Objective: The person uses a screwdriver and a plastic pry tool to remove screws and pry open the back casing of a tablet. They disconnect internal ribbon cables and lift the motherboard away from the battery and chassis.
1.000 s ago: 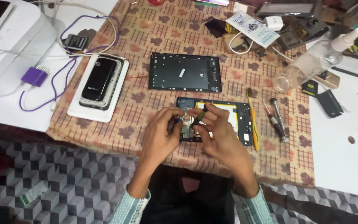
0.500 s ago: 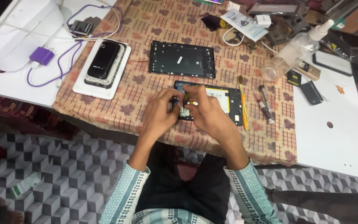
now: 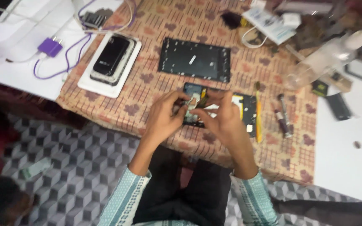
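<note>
Both hands pinched together on a small part over the opened phone: left hand steadies, right hand should lift gently, clear of the yellow tool beside it.

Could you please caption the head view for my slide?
Both hands, left hand and right hand, work on an opened phone on patterned cloth.

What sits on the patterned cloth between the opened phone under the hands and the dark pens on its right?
In the head view, a thin yellow tool lies between the opened phone and the dark pens.
</note>
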